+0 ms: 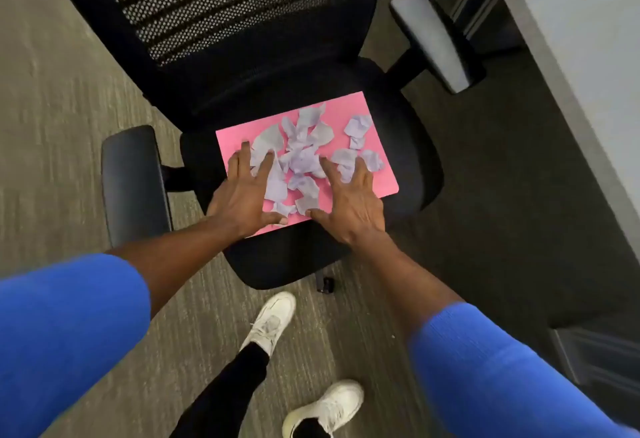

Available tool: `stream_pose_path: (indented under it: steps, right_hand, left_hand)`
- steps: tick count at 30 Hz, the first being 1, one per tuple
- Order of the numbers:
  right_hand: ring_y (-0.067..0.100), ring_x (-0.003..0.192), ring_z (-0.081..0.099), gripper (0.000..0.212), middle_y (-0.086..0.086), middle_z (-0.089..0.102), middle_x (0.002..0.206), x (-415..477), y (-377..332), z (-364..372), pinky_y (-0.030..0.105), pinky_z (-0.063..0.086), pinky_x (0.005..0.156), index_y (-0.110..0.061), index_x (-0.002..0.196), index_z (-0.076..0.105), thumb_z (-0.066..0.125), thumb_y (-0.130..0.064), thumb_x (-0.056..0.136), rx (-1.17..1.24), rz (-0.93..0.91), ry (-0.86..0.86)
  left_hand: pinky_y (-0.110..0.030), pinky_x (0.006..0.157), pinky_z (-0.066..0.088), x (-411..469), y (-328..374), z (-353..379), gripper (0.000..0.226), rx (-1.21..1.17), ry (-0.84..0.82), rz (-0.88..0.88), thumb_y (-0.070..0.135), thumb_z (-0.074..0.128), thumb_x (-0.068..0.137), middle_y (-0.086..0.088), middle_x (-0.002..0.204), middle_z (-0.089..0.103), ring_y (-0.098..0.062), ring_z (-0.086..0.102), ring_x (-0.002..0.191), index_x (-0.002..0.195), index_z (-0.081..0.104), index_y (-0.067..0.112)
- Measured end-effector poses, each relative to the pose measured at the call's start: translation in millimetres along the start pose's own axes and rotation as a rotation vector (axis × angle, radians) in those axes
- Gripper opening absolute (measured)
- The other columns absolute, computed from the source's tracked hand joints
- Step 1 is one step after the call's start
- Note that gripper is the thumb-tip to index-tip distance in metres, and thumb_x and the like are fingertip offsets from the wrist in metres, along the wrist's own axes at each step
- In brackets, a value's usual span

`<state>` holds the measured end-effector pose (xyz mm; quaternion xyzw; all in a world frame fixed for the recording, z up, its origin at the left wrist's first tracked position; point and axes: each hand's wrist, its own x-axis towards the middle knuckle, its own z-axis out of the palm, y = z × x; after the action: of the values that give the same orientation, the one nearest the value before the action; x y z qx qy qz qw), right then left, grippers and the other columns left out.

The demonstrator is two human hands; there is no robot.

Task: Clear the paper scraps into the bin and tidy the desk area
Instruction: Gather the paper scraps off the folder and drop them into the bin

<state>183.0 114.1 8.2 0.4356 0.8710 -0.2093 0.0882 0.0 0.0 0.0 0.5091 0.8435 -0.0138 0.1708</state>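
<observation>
Several torn pale lilac paper scraps [304,157] lie scattered on a pink sheet [360,105] that rests on the seat of a black office chair [415,147]. My left hand [242,192] lies flat on the sheet's left side, fingers spread, fingertips touching scraps. On the near right part of the sheet my right hand [349,202] rests palm down with its fingers apart over other scraps. Neither hand holds anything. No bin is in view.
The chair has a mesh back [221,5] and two armrests [133,181], [436,39]. A grey desk edge [568,67] runs along the right. Carpet [52,91] surrounds the chair. My white shoes [273,320] stand below the seat's front edge.
</observation>
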Motion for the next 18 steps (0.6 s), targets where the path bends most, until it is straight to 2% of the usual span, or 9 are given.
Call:
stream_pose_path:
  steps: [4,7,10,15,18]
  right_hand:
    - [0.048,0.160,0.021,0.099,0.019,0.006,0.176,26.9,-11.5,10.3,0.055,0.058,0.103,-0.048,0.165,0.008,0.069,-0.069,0.090,-0.110,-0.066,-0.019]
    - [0.047,0.160,0.022,0.095,0.018,0.007,0.175,41.5,-14.3,19.8,0.054,0.059,0.102,-0.048,0.165,0.011,0.073,-0.059,0.093,-0.152,-0.066,-0.044]
    - [0.045,0.151,0.034,0.085,0.018,0.021,0.166,51.4,-15.2,21.7,0.051,0.062,0.095,-0.046,0.163,0.022,0.074,-0.048,0.096,-0.181,-0.086,-0.037]
    - [0.037,0.133,0.047,0.052,0.016,0.039,0.146,57.5,-11.7,23.0,0.045,0.062,0.088,-0.032,0.148,0.051,0.072,-0.030,0.100,-0.085,-0.129,0.029]
    - [0.034,0.124,0.052,0.045,0.014,0.051,0.137,61.8,-9.7,24.7,0.043,0.059,0.089,-0.022,0.141,0.064,0.075,-0.019,0.098,-0.006,-0.124,0.071]
  left_hand:
    - [-0.058,0.107,0.054,5.2,-5.8,11.2,0.126,-0.009,-0.016,0.027,0.067,0.086,0.077,-0.017,0.178,0.000,-0.043,0.015,0.162,0.171,0.009,0.034]
    - [-0.058,0.117,0.046,9.1,-10.2,18.8,0.106,-0.027,-0.002,0.061,0.058,0.083,0.085,-0.019,0.177,0.011,-0.041,0.022,0.158,0.170,0.026,0.032]
    - [-0.055,0.121,0.042,10.4,-8.8,23.8,0.081,-0.081,-0.004,0.068,0.047,0.080,0.092,-0.018,0.170,0.027,-0.039,0.028,0.154,0.162,0.045,0.025]
    - [-0.052,0.109,0.052,14.1,-8.2,31.4,0.048,-0.170,0.081,0.078,0.021,0.080,0.096,-0.023,0.151,0.053,-0.044,0.049,0.136,0.141,0.070,0.009]
    - [-0.047,0.099,0.056,16.4,-9.2,34.6,0.036,-0.201,0.150,0.101,0.003,0.080,0.092,-0.024,0.136,0.062,-0.045,0.059,0.121,0.128,0.078,0.003]
